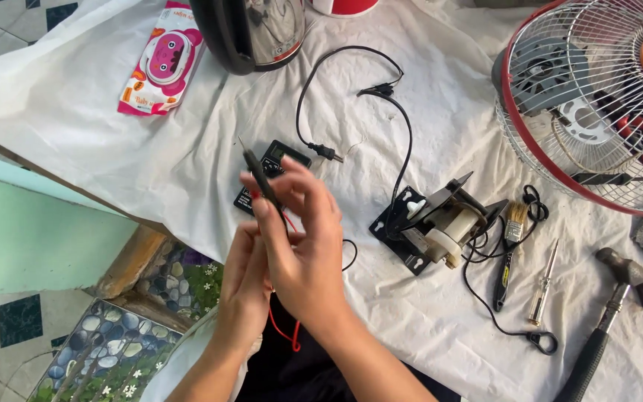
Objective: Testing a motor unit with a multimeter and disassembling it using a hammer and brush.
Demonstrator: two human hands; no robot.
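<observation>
Counting across the bench (pixel 98 97) now, which is lying under one white cloth (pixel 440 350): two hands are showing, the left hand (pixel 243 272) and the right hand (pixel 303 238), and one dark probe (pixel 260 179) is sticking up between them. One black multimeter (pixel 269 167) is sitting behind them. One small motor unit (pixel 437 223) on its black bracket is lying mid-cloth, and one black power cord (pixel 403 134) is looping away from it. One paintbrush (pixel 510 253), one slim screwdriver (pixel 542 286) and one hammer (pixel 615 313) are lining up on the right. One fan (pixel 597 97) in a wire cage is taking the corner, one steel kettle (pixel 258 33) is standing at the top, and one pink packet (pixel 159 63) is lying beside it.
</observation>
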